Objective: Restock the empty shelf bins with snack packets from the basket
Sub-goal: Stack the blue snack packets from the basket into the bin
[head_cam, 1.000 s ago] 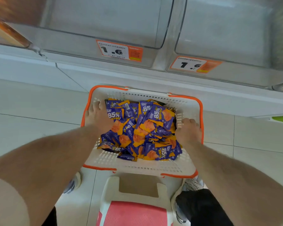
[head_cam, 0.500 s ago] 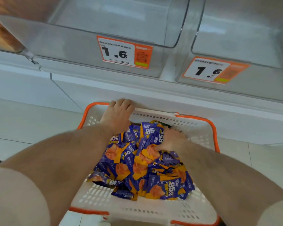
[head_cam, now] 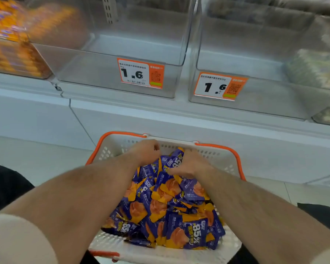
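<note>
Gathering: left hand (head_cam: pixel 144 151) and right hand (head_cam: pixel 189 164) both sit at the far end of the basket (head_cam: pixel 234 155), fingers curled down into the packets (head_cam: pixel 166 212); whether either holds any, cannot tell. Packets: purple-orange heap, filling basket, trailing back toward the person. Bins (head_cam: pixel 122 60): two, clear, empty, directly above and beyond the hands, each with a price tag (head_cam: pixel 140 73); left hand nearer left bin. Floor: pale tile.

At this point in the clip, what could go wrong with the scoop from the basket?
Both hands, left hand and right hand, dig into the far end of a loose pile of packets, so some may slip off during the lift to the clear bin. The basket seems perched near the knees and might tip.
</note>
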`<state>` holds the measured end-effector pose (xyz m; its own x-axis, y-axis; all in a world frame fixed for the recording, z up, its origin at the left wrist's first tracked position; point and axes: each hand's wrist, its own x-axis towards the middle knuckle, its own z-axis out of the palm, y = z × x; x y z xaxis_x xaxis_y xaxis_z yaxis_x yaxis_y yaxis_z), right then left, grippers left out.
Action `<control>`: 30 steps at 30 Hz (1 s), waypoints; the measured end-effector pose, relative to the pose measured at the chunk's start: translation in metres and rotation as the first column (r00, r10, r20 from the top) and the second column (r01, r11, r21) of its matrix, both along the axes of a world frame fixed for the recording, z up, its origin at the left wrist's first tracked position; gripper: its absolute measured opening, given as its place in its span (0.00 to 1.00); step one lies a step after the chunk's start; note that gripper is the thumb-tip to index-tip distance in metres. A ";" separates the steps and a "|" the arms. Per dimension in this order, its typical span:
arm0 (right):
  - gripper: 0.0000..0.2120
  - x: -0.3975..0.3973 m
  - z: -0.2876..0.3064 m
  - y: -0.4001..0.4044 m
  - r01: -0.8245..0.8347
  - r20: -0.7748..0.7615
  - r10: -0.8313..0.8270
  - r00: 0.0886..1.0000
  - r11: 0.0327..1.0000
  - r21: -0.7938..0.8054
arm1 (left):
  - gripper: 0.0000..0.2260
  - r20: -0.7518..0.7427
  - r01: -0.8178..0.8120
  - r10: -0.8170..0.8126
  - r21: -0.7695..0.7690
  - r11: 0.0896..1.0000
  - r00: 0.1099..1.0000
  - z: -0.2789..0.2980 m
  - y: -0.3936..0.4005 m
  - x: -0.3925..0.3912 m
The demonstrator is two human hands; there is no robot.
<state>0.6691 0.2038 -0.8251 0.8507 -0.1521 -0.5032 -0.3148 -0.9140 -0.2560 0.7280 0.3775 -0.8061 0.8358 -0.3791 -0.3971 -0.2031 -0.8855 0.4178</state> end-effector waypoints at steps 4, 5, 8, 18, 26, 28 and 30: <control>0.26 -0.001 0.041 0.001 -0.062 0.241 0.037 0.970 0.993 0.099 | 0.11 -0.387 -0.191 0.074 -0.272 0.943 0.919 0.024 -0.010 -0.017; 0.24 -0.004 0.053 0.004 -0.055 0.265 0.022 0.964 0.992 0.118 | 0.09 -0.398 -0.250 0.098 -0.351 0.902 0.912 0.030 -0.011 -0.021; 0.26 -0.013 0.078 0.009 0.022 0.285 -0.071 0.956 0.985 0.172 | 0.03 -0.344 -0.333 0.170 -0.500 0.799 0.924 0.050 -0.013 -0.029; 0.08 -0.026 0.138 -0.003 0.147 0.345 -0.350 0.871 0.855 0.497 | 0.05 -0.001 -0.153 0.210 -0.685 0.712 0.978 0.120 0.008 -0.036; 0.08 -0.041 0.190 -0.008 0.123 0.411 -0.401 0.819 0.822 0.556 | 0.01 0.105 -0.064 0.224 -0.768 0.637 0.969 0.162 -0.010 -0.041; 0.06 -0.042 0.198 -0.011 0.139 0.408 -0.455 0.792 0.784 0.604 | 0.05 0.123 -0.039 0.223 -0.794 0.606 0.967 0.170 -0.019 -0.039; 0.04 -0.044 0.209 -0.015 0.134 0.380 -0.492 0.783 0.731 0.669 | 0.06 0.156 -0.014 0.237 -0.808 0.589 0.959 0.179 -0.028 -0.035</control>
<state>0.6247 0.1893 -0.6160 0.9514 -0.2914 -0.0994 -0.2136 -0.3921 -0.8948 0.6932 0.3491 -0.6268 0.9194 -0.3322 0.2106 -0.3004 -0.2473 0.9212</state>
